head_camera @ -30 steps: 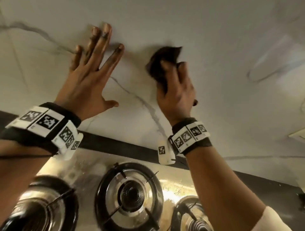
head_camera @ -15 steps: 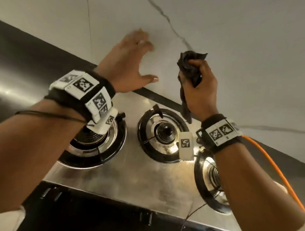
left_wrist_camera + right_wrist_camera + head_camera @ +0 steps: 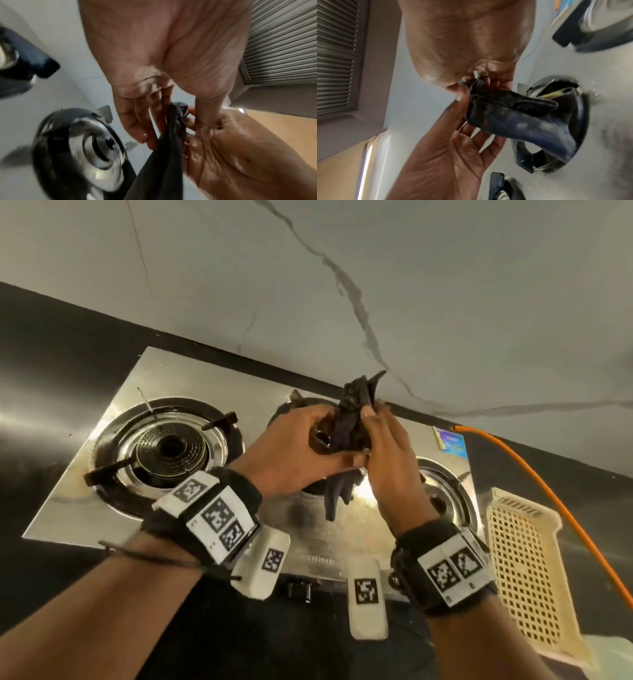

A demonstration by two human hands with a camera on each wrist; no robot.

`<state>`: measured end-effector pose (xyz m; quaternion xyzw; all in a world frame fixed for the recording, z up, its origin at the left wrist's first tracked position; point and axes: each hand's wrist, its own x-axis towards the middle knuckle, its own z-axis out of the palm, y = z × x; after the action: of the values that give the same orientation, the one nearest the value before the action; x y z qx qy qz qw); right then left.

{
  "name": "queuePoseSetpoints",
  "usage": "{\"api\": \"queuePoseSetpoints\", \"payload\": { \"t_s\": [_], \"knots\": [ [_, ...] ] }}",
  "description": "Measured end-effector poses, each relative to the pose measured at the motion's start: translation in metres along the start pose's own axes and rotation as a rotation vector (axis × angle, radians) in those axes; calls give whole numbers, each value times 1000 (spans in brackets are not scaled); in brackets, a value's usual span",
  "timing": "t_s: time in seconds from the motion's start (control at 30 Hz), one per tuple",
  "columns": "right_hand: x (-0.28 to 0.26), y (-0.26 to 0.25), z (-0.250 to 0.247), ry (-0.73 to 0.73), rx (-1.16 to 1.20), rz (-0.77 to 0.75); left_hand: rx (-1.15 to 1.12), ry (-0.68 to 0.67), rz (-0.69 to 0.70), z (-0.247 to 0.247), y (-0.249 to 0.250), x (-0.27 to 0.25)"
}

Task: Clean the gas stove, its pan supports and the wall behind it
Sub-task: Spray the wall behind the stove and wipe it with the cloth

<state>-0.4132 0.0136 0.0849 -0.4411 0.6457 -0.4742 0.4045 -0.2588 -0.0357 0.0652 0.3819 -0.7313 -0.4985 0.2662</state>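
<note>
Bunching a dark cloth (image 3: pixel 346 422) between both hands above the middle burner (image 3: pixel 96 147) of the steel gas stove (image 3: pixel 191 515), left hand (image 3: pixel 291 453) and right hand (image 3: pixel 387 460) each with fingers (image 3: pixel 137 121) curled and pinching the crumpled fabric, one loose tail hanging down toward the stove top. Looking like a refold or a wring before the next wipe, by judgement. Risking a snag of that hanging tail on the black pan supports (image 3: pixel 219 421) beneath, enough to tug a support off its seat or pull the cloth free; also risking grime smeared back onto steel if a soiled face of the cloth ends up outward, or drips onto the burner if squeezed wet. Standing apart from the moment a second ago, when the left palm lay flat on the veined wall (image 3: pixel 445 302) and the right alone rubbed the cloth against it: now off the wall altogether, lowered over the stove, both holding the cloth. Lying to the right on the dark surface (image 3: pixel 51 364), a cream perforated tray (image 3: pixel 524 559) and an orange hose (image 3: pixel 534 474).
</note>
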Motion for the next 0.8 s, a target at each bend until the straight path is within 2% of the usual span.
{"api": "queuePoseSetpoints", "payload": {
  "t_s": [0.13, 0.2, 0.3, 0.4, 0.43, 0.5, 0.57, 0.63, 0.7, 0.8],
  "knots": [
    [-37, 9, -28, -69, -320, -157, -44, 41, -34, 34, 3, -22],
    [-56, 15, -44, -52, -369, -202, -98, 8, -49, 45, 6, -30],
    [-83, 30, -67, 57, -244, -168, -192, -68, -93, 64, 13, -40],
    [-108, 52, -88, 252, -85, 5, -248, -91, -137, 90, 26, -46],
    [-115, 58, -98, 264, -52, 87, -274, -92, -148, 101, 31, -48],
    [-127, 63, -115, 146, 32, 281, -279, -79, -154, 121, 39, -51],
    [-144, 67, -135, -36, 209, 387, -270, -87, -138, 149, 49, -56],
    [-159, 72, -155, -73, 368, 383, -245, -103, -123, 180, 60, -60],
    [-171, 80, -179, 2, 443, 349, -248, -116, -118, 215, 71, -62],
    [-179, 95, -214, 156, 408, 311, -267, -115, -134, 263, 80, -61]
  ]
}}
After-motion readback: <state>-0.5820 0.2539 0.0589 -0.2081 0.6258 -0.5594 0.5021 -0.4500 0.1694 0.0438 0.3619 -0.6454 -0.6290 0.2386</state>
